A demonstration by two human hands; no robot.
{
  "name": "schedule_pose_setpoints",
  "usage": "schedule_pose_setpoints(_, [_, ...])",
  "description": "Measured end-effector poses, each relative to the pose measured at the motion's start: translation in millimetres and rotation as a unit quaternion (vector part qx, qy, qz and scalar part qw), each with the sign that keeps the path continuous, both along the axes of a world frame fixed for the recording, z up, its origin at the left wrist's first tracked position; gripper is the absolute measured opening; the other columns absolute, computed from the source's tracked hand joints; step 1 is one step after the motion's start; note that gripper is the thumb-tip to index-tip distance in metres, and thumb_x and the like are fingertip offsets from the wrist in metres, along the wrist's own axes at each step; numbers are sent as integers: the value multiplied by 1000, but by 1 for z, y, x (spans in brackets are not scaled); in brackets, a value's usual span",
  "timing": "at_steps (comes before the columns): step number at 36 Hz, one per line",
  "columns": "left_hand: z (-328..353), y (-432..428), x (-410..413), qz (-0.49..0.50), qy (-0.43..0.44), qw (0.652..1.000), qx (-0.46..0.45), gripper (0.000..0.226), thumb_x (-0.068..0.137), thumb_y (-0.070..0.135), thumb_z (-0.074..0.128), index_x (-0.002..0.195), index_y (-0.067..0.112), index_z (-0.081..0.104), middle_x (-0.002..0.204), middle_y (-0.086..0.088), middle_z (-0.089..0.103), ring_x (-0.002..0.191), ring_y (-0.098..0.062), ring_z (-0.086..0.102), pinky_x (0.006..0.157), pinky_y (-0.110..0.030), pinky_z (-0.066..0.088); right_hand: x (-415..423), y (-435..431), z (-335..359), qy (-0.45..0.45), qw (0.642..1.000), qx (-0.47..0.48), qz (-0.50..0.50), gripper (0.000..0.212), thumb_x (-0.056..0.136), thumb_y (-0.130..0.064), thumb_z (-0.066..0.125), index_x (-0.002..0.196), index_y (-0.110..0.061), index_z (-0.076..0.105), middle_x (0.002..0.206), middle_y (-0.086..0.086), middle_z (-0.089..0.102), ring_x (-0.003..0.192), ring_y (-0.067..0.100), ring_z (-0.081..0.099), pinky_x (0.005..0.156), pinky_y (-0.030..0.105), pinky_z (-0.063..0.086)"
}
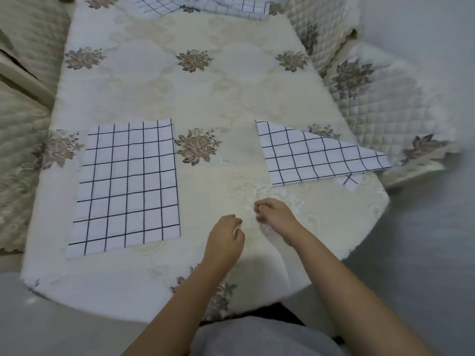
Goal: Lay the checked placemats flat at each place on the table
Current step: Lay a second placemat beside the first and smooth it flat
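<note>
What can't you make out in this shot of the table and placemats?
1. Far left placemat and far right placemat: head view, cut off by the top edge.
2. Folded placemat at right: head view, its lower layer mostly hidden under the fold.

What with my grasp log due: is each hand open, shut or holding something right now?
Left hand: open, fingers loosely curled, holding nothing.
Right hand: open, fingers loosely curled, holding nothing.
</note>
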State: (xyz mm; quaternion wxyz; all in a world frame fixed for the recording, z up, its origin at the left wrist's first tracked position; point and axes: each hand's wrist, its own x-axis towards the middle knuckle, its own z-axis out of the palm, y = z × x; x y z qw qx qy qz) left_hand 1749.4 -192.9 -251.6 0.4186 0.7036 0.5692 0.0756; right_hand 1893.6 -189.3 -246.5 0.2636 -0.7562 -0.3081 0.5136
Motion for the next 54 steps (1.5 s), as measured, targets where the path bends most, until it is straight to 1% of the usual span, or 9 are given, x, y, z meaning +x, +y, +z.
schedule_pose_setpoints(11, [-2,13,22,-31,-8,998,-54,33,91,9,43,122,8,55,130,-6,51,120,-18,47,89,-15,30,21,-13,-1,-17,998,20,-65,31,91,-8,42,118,-4,59,98,6,61,87,21,59,86,37,49])
schedule_pose_setpoints(18, [-13,24,16,-59,9,994,-94,25,87,7,45,108,-6,54,119,-18,51,108,-26,48,83,-27,36,29,-3,-3,-187,982,24,24,38,92,-10,44,130,-8,48,134,9,47,116,24,52,96,33,41])
schedule_pose_setpoints(23, [-19,24,13,-93,8,992,-84,32,87,7,47,118,2,51,125,-10,47,115,-21,45,88,-19,31,42,20,-12,-455,862,54,217,38,79,-1,56,116,-2,54,116,15,52,101,32,54,68,35,43])
schedule_pose_setpoints(26, [-19,21,14,-100,19,993,-65,37,89,9,47,126,7,49,134,-6,42,121,-18,43,92,-16,28,48,31,-20,-556,778,74,281,45,34,4,79,76,-3,63,73,12,60,61,28,59,47,28,42])
schedule_pose_setpoints(32, [-19,3,19,-77,54,995,-21,39,90,11,44,128,10,51,147,3,32,130,-15,37,105,-24,31,63,49,-24,-605,705,85,360,44,27,1,81,66,-7,62,63,7,58,52,23,56,50,27,46])
schedule_pose_setpoints(38, [-21,-12,20,-88,79,992,34,39,93,14,40,132,13,48,152,3,27,136,-14,30,106,-23,28,76,62,-25,-568,747,103,329,42,29,9,80,64,-2,60,59,12,57,49,28,57,53,32,48])
schedule_pose_setpoints(45, [-7,6,22,134,-42,988,-62,48,90,11,48,137,14,38,131,-4,51,106,-13,52,87,-20,38,32,48,-3,-479,783,237,318,27,47,-1,80,62,-6,58,57,8,56,46,27,54,43,25,36])
schedule_pose_setpoints(50, [-4,19,13,73,41,993,87,85,83,24,63,148,15,10,153,-6,23,140,-20,22,111,-29,21,8,33,18,-331,827,218,398,15,90,-16,45,92,-7,57,92,8,59,83,25,54,64,28,30])
schedule_pose_setpoints(54, [8,27,14,47,87,986,136,64,83,31,63,140,20,37,156,-8,14,144,-25,6,114,-45,13,5,27,42,-217,865,211,400,11,87,-15,47,88,-11,57,80,-4,53,76,17,49,64,28,35])
